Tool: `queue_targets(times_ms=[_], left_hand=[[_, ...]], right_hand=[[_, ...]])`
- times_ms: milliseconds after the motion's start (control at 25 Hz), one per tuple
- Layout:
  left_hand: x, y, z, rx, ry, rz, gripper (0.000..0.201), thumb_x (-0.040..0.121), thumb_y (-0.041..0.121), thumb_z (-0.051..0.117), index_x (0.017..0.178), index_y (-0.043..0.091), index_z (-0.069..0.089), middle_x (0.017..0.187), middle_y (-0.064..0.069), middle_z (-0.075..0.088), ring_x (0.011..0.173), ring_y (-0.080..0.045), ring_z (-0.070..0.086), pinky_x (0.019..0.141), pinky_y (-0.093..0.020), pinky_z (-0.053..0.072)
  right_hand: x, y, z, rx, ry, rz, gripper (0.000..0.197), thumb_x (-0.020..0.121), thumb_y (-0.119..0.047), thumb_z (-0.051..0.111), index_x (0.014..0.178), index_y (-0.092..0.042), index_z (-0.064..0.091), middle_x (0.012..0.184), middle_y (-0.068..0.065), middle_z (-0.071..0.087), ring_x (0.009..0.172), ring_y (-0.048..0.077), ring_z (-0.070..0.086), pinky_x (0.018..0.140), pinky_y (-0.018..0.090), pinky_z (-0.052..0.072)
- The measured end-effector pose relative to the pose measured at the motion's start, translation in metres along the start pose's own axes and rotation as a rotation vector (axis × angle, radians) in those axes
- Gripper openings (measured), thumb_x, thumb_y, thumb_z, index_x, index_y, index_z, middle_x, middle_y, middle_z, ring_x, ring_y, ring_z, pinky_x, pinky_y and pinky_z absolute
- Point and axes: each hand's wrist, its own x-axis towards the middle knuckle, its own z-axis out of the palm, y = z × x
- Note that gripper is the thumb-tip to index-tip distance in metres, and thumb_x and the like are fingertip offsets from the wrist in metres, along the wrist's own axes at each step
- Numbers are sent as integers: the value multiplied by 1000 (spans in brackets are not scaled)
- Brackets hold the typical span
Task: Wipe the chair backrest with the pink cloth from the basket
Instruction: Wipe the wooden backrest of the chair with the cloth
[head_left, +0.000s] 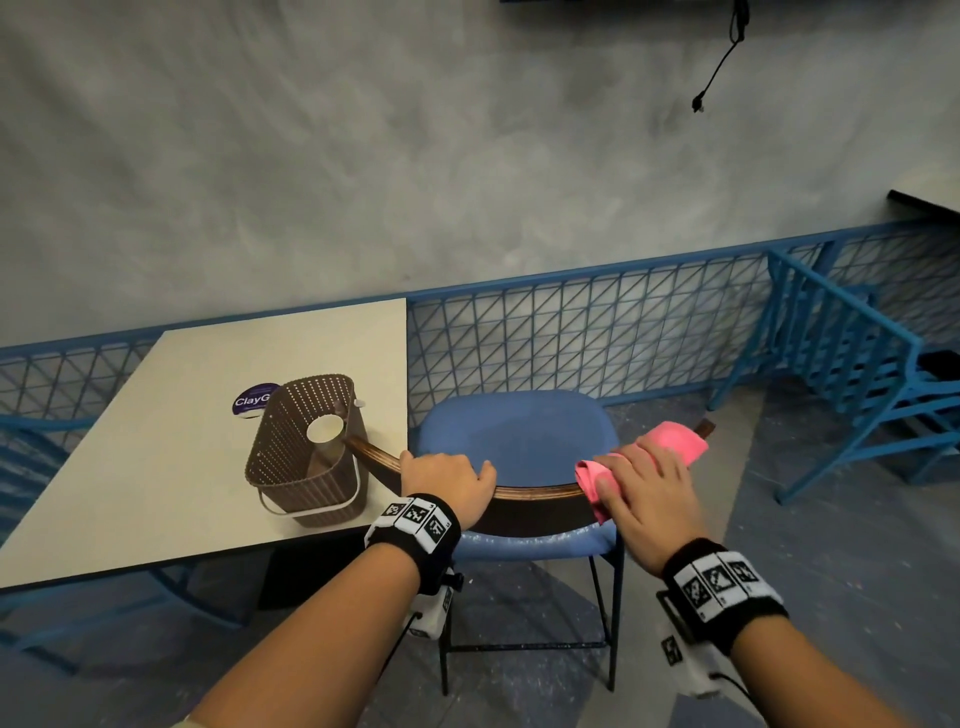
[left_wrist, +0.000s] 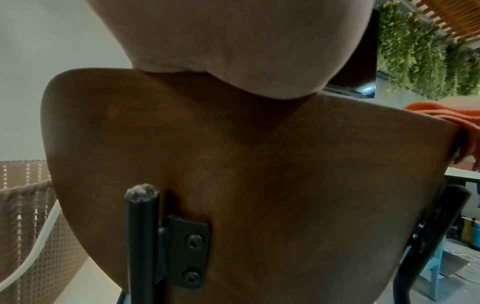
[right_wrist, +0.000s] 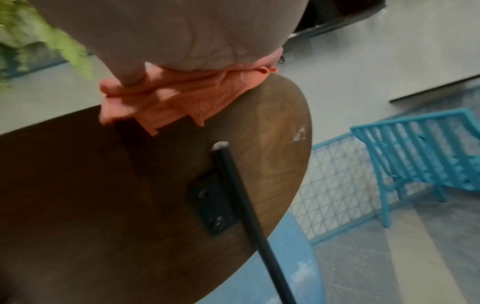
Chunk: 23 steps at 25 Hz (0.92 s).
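Note:
The dark wooden chair backrest (head_left: 535, 493) curves across the middle, above the blue seat (head_left: 511, 436). My left hand (head_left: 447, 475) grips its top edge left of centre, fingers curled over the front. My right hand (head_left: 647, 486) presses the pink cloth (head_left: 675, 436) onto the right part of the top edge, fingers spread over it. The backrest's rear face (left_wrist: 259, 164) fills the left wrist view, with the cloth (left_wrist: 446, 115) at its right corner. In the right wrist view the cloth (right_wrist: 176, 98) is bunched under my palm on the backrest (right_wrist: 103, 195).
A brown perforated basket (head_left: 306, 457) with a white handle stands on the beige table (head_left: 156, 441), touching the backrest's left end. A purple round sticker (head_left: 252, 400) lies behind it. Blue mesh railing (head_left: 623, 332) runs behind; blue chairs (head_left: 852, 364) stand at right.

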Motion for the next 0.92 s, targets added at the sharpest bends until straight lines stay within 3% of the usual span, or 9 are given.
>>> queue_targets(times_ms=[80, 160, 280, 400, 520, 680, 760, 920], left_hand=[[0, 0, 0, -7, -6, 2, 69, 90, 57, 18, 68, 13, 66, 77, -4, 71, 78, -26, 63, 93, -47, 34], [2, -1, -2, -7, -5, 5, 70, 91, 57, 18, 70, 13, 68, 79, -5, 72, 81, -26, 63, 93, -48, 34], [0, 0, -3, 11, 4, 16, 70, 93, 57, 18, 72, 13, 69, 81, -6, 72, 83, -26, 64, 93, -47, 34], [-1, -1, -3, 22, 4, 15, 71, 93, 57, 18, 75, 14, 71, 82, -6, 73, 83, -27, 64, 91, -46, 35], [-1, -1, -2, 25, 13, 11, 70, 93, 56, 18, 73, 14, 71, 80, -5, 72, 81, -26, 64, 91, -46, 35], [-1, 0, -1, 21, 25, -1, 69, 93, 55, 19, 71, 15, 70, 76, -3, 72, 76, -24, 64, 91, -46, 36], [1, 0, -1, 18, 22, -6, 69, 92, 55, 19, 70, 15, 70, 74, -2, 71, 75, -23, 64, 90, -46, 36], [1, 1, -1, 20, 17, -4, 69, 92, 55, 18, 70, 15, 70, 72, -1, 70, 73, -22, 63, 89, -46, 34]], right_hand=[[0, 16, -2, -4, -24, -34, 44, 100, -47, 29, 127, -32, 61, 129, -2, 60, 129, 28, 44, 110, 46, 28], [14, 44, -4, -21, -59, 24, 48, 100, -51, 27, 125, -32, 63, 134, 3, 60, 132, 30, 42, 111, 48, 26], [46, 81, -10, 62, -72, 157, 58, 93, -56, 30, 106, -21, 74, 123, 11, 66, 121, 33, 51, 107, 47, 33], [72, 90, -19, 215, -59, 293, 62, 82, -53, 38, 89, -5, 76, 104, 19, 70, 106, 36, 60, 94, 40, 40], [67, 85, -16, 223, -7, 337, 55, 83, -45, 42, 85, -2, 75, 108, 23, 69, 109, 37, 58, 96, 38, 37], [41, 66, -8, 49, 4, 254, 56, 91, -49, 30, 95, -12, 73, 129, 20, 64, 129, 37, 47, 112, 46, 30], [26, 36, -4, -74, -17, 199, 51, 96, -46, 29, 102, -17, 70, 136, 16, 61, 132, 38, 44, 112, 52, 31], [-1, -16, 0, -60, -46, 52, 46, 100, -48, 28, 125, -28, 60, 145, 4, 53, 136, 30, 41, 114, 48, 22]])
